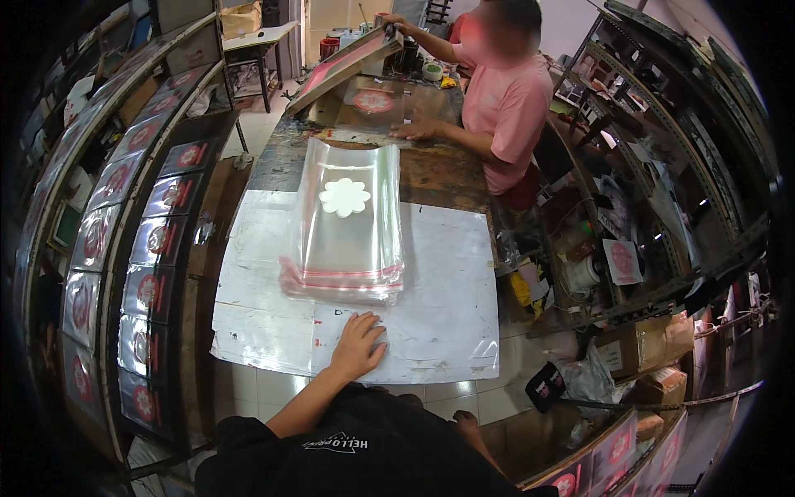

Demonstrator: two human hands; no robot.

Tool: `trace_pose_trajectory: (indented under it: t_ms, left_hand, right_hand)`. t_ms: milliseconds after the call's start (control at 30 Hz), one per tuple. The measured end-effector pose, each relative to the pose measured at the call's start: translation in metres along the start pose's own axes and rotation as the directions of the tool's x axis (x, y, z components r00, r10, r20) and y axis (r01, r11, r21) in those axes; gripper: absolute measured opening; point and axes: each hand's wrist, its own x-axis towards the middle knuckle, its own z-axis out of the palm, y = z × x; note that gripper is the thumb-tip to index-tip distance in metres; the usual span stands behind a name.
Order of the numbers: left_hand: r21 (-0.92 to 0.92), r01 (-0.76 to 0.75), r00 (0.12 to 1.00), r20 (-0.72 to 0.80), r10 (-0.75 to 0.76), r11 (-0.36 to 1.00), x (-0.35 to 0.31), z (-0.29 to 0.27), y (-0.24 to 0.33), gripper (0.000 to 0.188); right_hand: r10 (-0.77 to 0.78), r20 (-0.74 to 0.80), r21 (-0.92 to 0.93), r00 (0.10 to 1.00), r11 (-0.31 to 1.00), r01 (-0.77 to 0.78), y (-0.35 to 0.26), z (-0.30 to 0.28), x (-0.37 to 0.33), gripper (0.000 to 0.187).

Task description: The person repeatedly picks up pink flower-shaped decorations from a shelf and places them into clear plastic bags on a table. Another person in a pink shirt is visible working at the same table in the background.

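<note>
My left hand (358, 348) lies flat on the white sheet (439, 331) covering the near end of the table, fingers outstretched and nothing in them. Just beyond its fingertips is a stack of clear plastic bags (348, 240). The bags have a pinkish-red band along the near edge, and a white flower shape (344, 198) shows on them. My right hand (466, 421) hangs low beside my body, below the table edge. It is small and dim there, and its fingers cannot be made out.
Across the table a co-worker (509, 116) holds up a tilted printing frame (344, 70), one hand near a red print (373, 100). Racks of printed clear sheets (149, 290) line the left. Metal shelving (662, 166) and cardboard boxes (646, 344) stand on the right.
</note>
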Motion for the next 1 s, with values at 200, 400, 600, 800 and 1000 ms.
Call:
trace_pose_trajectory:
  t_ms: [200, 400, 600, 800, 1000]
  left_hand:
    - [-0.024, -0.013, 1.0, -0.026, 0.012, 1.0, -0.002, 0.002, -0.001, 0.032]
    - [-0.237, 0.078, 0.995, -0.04, -0.09, 0.968, -0.001, -0.01, 0.013, 0.031]
    - [0.123, -0.101, 0.935, -0.328, 0.136, 0.987, 0.077, -0.061, 0.023, 0.051]
    - [0.643, 0.006, 0.923, -0.297, 0.243, 0.766, 0.19, -0.093, -0.014, 0.095]
    - [0.725, -0.198, 0.973, 0.065, 0.222, 0.66, 0.215, -0.075, -0.058, 0.023]
  right_hand:
    - [0.011, -0.021, 0.025, 1.0, 1.0, -0.011, 0.003, 0.005, -0.004, 0.03]
    - [0.024, -0.026, -0.015, 0.999, 1.0, -0.024, 0.026, -0.003, -0.008, 0.034]
    - [-0.008, -0.03, -0.158, 1.0, 0.987, 0.003, 0.042, -0.008, -0.035, 0.036]
    - [0.047, -0.053, -0.103, 0.997, 0.993, -0.052, 0.06, -0.006, -0.058, 0.037]
    - [0.019, -0.036, 0.031, 0.999, 0.999, -0.018, 0.096, -0.006, -0.046, 0.035]
